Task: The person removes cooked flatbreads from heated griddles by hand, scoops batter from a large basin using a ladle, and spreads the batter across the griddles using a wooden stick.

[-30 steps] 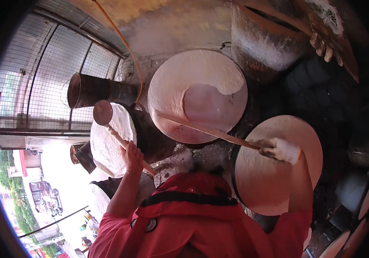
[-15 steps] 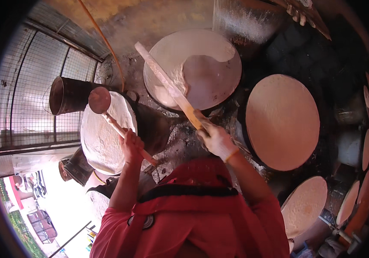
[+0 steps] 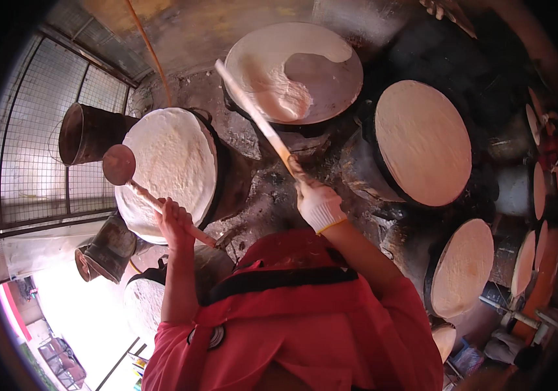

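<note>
My left hand (image 3: 175, 223) is closed round the pale handle of a ladle (image 3: 119, 165), its round brown bowl above the left edge of a batter-covered griddle. In a white knit glove, my right hand (image 3: 319, 203) grips the dark end of a long wooden spreader (image 3: 253, 107). The spreader slants up and left across the left rim of the far round griddle (image 3: 334, 85). Pale batter (image 3: 272, 75) curls over that griddle's left and far parts, with a thick ridge near its middle. Whether the spreader touches the batter I cannot tell.
White batter coats the left griddle (image 3: 168, 169); thin flatbreads cover the right griddle (image 3: 423, 143) and the lower right one (image 3: 462, 267). Dark metal buckets (image 3: 93, 133) stand by the mesh window (image 3: 38, 130). Another person's hand (image 3: 436, 9) shows at the top right.
The batter ridge has moved rightward over the far griddle, covering more of its bare surface. My spreader now sits nearer that griddle's left rim. The whole view has shifted, and both hands keep their holds.
</note>
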Demonstrator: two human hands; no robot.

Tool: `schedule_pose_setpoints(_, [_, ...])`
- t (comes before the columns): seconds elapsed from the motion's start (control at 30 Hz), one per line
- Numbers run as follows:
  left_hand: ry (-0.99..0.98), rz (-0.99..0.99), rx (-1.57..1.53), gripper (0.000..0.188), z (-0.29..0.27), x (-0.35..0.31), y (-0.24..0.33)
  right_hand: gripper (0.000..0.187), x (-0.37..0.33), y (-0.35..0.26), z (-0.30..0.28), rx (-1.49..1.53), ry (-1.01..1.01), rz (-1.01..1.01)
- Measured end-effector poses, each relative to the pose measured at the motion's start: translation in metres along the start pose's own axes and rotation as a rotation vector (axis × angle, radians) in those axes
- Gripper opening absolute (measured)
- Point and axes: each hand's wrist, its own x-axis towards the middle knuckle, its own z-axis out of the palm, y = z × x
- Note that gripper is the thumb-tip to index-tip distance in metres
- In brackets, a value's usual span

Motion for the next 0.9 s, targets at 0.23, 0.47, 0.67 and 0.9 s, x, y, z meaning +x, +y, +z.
schedule_pose_setpoints(0.23, [-0.011,-0.01,0.039,0.012,0.012,-0.02,-0.004,0.041,-0.031,0.064,-0.009,-0.166,0.003,0.124])
schedule_pose_setpoints(0.47, [0.013,0.021,0.073,0.014,0.026,-0.04,-0.015,0.042,-0.026,0.109,-0.053,0.016,0.102,0.24])
schedule_pose_setpoints(0.67, [-0.033,0.023,0.08,0.013,0.068,-0.056,-0.039,0.048,-0.04,0.13,0.003,0.111,0.149,-0.065])
schedule_pose_setpoints(0.9, [-0.039,-0.011,0.084,0.012,0.098,-0.073,-0.058,0.037,-0.034,0.196,-0.061,0.017,0.133,0.085])
